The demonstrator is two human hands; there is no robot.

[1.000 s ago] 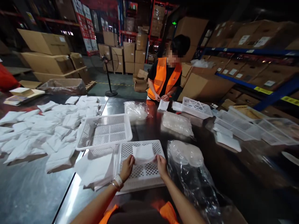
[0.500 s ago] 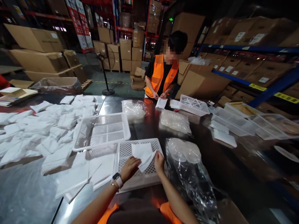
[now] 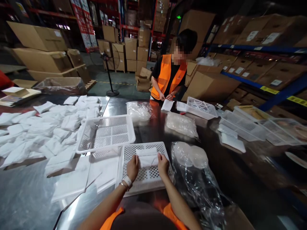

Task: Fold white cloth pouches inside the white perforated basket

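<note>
both hands hold a folded white cloth (image 3: 147, 157) over an upturned white basket (image 3: 146, 174) on the steel desk (image 3: 28, 198). the left hand (image 3: 132, 168) has its grip clamped on the cloth's left edge, the right hand (image 3: 163, 165) on its right edge. a clear plastic bag (image 3: 194, 172) lies just right of the basket.

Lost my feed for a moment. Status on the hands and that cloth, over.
Left hand and right hand both in grip on the folded white cloth. Cloth over upturned white perforated plastic basket. Clear plastic bag beside right hand, not blocking.
</note>
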